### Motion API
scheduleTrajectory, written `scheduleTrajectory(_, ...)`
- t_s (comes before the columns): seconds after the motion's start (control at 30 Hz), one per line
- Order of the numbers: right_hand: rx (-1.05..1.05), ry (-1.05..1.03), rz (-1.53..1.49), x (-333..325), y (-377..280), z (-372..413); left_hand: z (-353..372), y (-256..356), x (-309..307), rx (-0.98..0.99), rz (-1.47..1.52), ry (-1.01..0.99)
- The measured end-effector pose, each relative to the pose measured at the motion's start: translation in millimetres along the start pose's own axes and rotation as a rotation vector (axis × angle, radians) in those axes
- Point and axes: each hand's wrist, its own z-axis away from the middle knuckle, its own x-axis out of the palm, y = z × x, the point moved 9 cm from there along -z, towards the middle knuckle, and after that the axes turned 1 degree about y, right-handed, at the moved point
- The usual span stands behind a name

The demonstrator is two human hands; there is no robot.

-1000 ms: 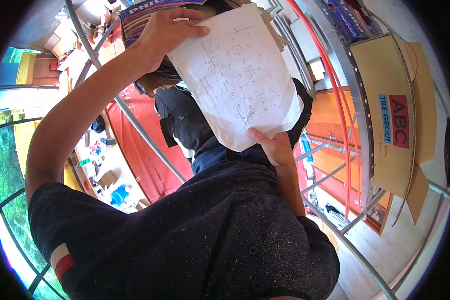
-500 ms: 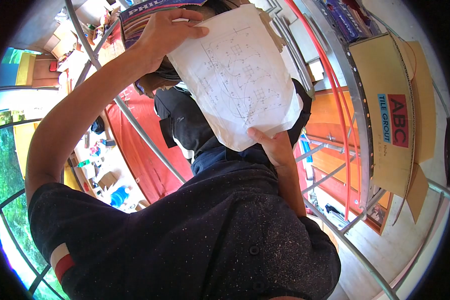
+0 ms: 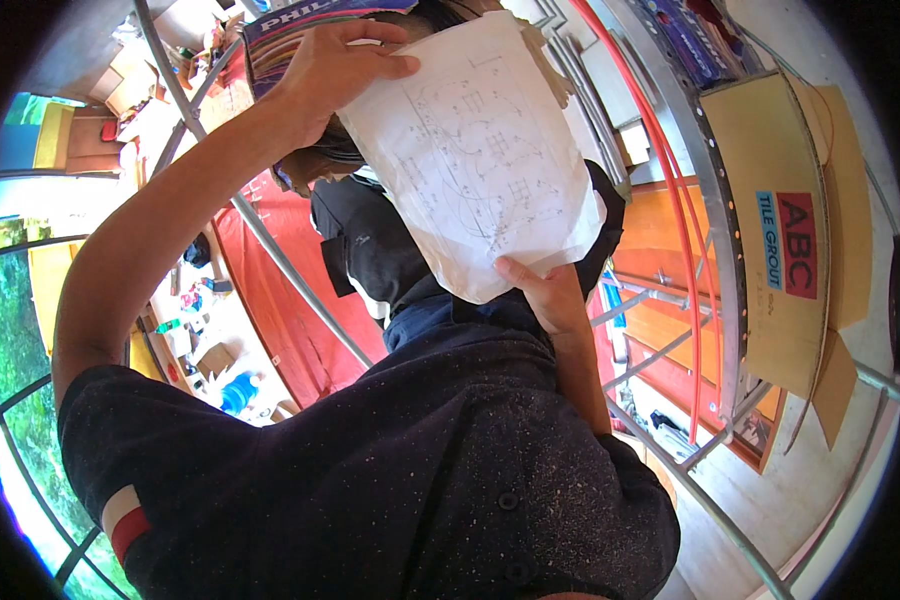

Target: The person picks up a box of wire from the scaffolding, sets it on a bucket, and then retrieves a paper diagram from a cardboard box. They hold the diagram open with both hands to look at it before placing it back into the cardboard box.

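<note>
A creased white sheet of paper (image 3: 480, 150) with a hand-drawn diagram of lines, small grids and handwritten marks is tilted above my lap. My left hand (image 3: 345, 70) grips its upper left edge, the thumb lying near the corner and the fingers partly behind it. At the lower edge, my right hand (image 3: 550, 290) pinches the paper with the thumb on top; its other fingers are hidden underneath. Behind the sheet is an open printed cardboard box (image 3: 315, 25) with dark cable-like coils, partly covered by the paper and my left hand.
Metal scaffold tubes (image 3: 260, 225) run on both sides of me. To the right, red tubes or cables (image 3: 660, 150) hang beside a perforated metal plank (image 3: 715, 180) and a tile grout carton (image 3: 770, 240). Far below left lies a cluttered white surface (image 3: 255, 345) beside a red one (image 3: 290, 290).
</note>
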Motion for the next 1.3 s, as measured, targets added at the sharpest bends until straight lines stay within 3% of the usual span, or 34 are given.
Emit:
scheduleTrajectory(0.03,-0.037,0.042,0.036,-0.6,-1.0,0.1,0.1,-3.8,6.8,-0.048,0.01,-0.024)
scheduleTrajectory(0.1,0.16,-0.032,0.445,-11.2,10.7,4.6,-2.2,-10.2,2.5,-0.121,-0.005,0.003)
scheduleTrajectory(0.13,0.153,-0.013,0.587,-12.2,3.2,9.5,-0.6,6.4,22.1,0.327,-0.772,-0.207)
scheduleTrajectory(0.17,0.136,-0.001,0.646,-13.4,3.4,9.6,18.2,19.3,36.8,0.918,-1.468,-0.046)
scheduleTrajectory(0.2,0.163,-0.009,0.81,-16.9,8.4,10.4,10.4,4.3,30.1,0.876,-1.254,-0.073)
scheduleTrajectory(0.23,0.054,-0.061,0.697,-16.3,11.9,7.8,2.0,12.2,19.0,0.53,-0.955,-0.056)
scheduleTrajectory(0.27,-0.086,-0.01,0.849,-23.8,17.3,4.9,1.1,16.6,6.1,0.239,-0.622,0.053)
scheduleTrajectory(0.33,-0.133,-0.148,0.796,-15.3,16.1,-2.5,-0.5,6.7,-0.1,0.129,-0.272,0.116)
scheduleTrajectory(0.43,-0.026,-0.222,0.844,-16.3,33.3,-7.5,-1.1,-8.4,-0.8,-0.009,0.012,0.13)
scheduleTrajectory(0.5,0.047,-0.181,0.521,-8.7,24.0,-5.5,0.3,-7.2,-2.1,-0.025,0.056,0.134)
scheduleTrajectory(0.7,-0.073,-0.283,0.526,39.6,4.6,-28.9,-4.2,1.0,-4.9,0.08,0.035,0.161)
scheduleTrajectory(0.73,-0.09,-0.307,0.524,54.7,4.1,-37.0,-16.3,-7.0,-2.9,0.167,-0.001,0.17)
scheduleTrajectory(1.0,-0.194,-0.502,0.504,180.3,-7.8,-73.7,-21.1,-15.4,-5.2,0.12,0.065,0.158)
scheduleTrajectory(1.3,-0.209,-0.553,0.497,205.0,-4.7,-79.0,-19.8,-8.5,-2.6,0.139,0.06,0.134)
